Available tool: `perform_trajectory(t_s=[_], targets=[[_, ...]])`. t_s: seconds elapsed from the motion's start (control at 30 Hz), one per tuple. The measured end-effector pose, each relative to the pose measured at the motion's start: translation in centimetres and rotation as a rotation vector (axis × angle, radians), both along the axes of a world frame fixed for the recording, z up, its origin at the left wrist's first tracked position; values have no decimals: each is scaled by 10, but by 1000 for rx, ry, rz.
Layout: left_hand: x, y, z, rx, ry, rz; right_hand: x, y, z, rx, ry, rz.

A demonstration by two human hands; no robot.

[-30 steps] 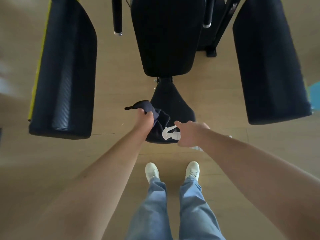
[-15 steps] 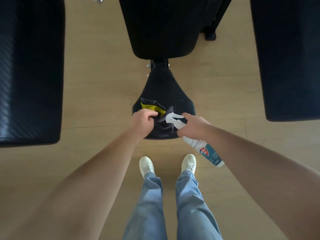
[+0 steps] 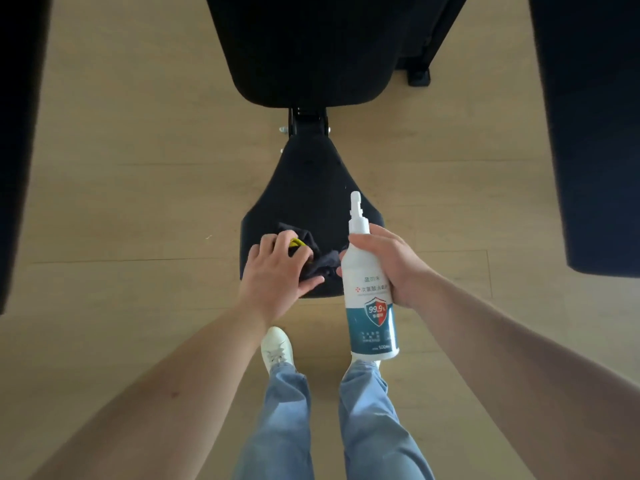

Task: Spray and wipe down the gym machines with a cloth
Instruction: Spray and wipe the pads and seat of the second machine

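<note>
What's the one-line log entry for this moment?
left hand: holds cloth on seat | right hand: holds bottle | step: seat wipe

Premises: a gym. At centre frame, a black padded seat (image 3: 311, 188) joins by a bolted bracket (image 3: 308, 123) to a larger back pad (image 3: 304, 46) at top centre. Long black side pads (image 3: 588, 133) flank it at both frame edges. The floor (image 3: 138, 133) is pale wood-look plank.

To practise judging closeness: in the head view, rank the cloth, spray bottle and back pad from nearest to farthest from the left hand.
1. The cloth, under the left hand on the seat.
2. The spray bottle, just to its right, held by the right hand.
3. The back pad, far ahead beyond the seat.
</note>
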State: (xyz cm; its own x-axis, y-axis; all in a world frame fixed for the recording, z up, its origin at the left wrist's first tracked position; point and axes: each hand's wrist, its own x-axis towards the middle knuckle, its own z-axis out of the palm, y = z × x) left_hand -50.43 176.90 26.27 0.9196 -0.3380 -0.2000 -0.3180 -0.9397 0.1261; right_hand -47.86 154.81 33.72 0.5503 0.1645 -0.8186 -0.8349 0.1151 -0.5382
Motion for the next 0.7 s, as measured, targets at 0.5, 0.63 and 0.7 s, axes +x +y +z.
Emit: perform_trajectory(t_s=[0.5, 0.63, 0.7], targets=[[28, 22, 38, -877, 249, 1184, -4, 35, -2, -125, 4, 488], [28, 32, 39, -1043, 205, 1152, -14, 64, -8, -124, 18, 535], [26, 39, 34, -1308, 281, 1254, -24, 77, -11, -140, 25, 548]])
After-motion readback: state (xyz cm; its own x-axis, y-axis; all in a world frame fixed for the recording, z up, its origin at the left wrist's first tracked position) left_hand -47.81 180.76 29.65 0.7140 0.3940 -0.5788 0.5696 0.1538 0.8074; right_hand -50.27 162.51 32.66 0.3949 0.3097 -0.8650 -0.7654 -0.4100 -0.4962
